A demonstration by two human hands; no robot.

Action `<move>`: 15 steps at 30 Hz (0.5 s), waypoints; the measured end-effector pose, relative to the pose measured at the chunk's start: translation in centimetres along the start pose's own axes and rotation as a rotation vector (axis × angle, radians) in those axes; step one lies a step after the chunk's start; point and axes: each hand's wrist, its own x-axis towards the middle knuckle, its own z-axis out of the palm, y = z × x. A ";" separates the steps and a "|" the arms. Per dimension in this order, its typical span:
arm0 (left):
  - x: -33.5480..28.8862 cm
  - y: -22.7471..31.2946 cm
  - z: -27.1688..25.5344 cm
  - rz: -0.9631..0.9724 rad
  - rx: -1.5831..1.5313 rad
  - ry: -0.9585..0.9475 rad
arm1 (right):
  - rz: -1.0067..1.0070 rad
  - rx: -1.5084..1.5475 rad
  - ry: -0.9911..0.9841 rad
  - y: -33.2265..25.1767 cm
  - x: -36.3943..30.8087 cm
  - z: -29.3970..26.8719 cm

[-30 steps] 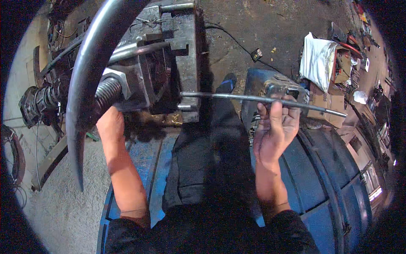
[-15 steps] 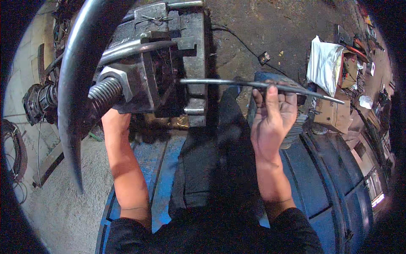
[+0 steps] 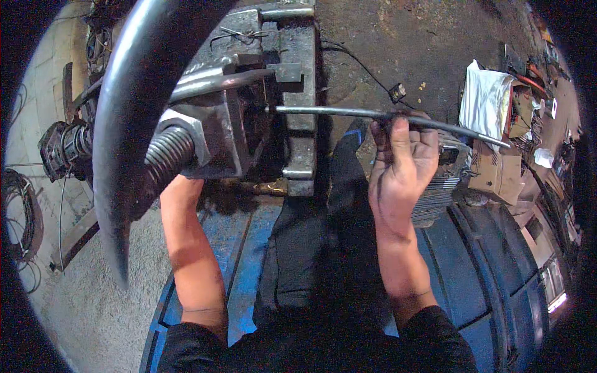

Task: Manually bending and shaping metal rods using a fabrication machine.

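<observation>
Between the thumb and fingers of my right hand [image 3: 405,165] lies a long thin metal rod [image 3: 323,110], roughly level. Its left end meets a heavy metal block [image 3: 217,133] on a machine; its tapered right end juts past my hand. A large hex nut [image 3: 185,127] sits against that block on a thick threaded bolt [image 3: 169,152]. My left hand is hidden beneath the block; only my left forearm [image 3: 193,248] shows. In front of the bolt curves a big shiny steel handle or hook [image 3: 130,112], close to view.
Blue ribbed panels [image 3: 479,261] lie under and beside my legs. Right of my hand stands a finned grey motor housing [image 3: 435,202]. Cardboard boxes [image 3: 494,177] with a white sheet are farther right. A black cable [image 3: 360,59] crosses the dirty floor; coiled cable [image 3: 22,217] lies left.
The machine and block have shifted slightly right and down in view. My right hand keeps its grip on the rod, whose right side now slopes down a little more.
</observation>
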 end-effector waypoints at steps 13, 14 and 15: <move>0.1 -3.4 -0.2 0.218 0.559 -0.042 | -0.003 -0.019 -0.053 0.7 0.8 0.6; -0.6 -3.4 -0.7 0.208 0.511 -0.054 | 0.003 -0.015 -0.045 0.6 0.9 0.6; -0.2 -3.3 -0.3 0.198 0.464 -0.065 | 0.009 -0.012 -0.038 0.6 1.0 0.6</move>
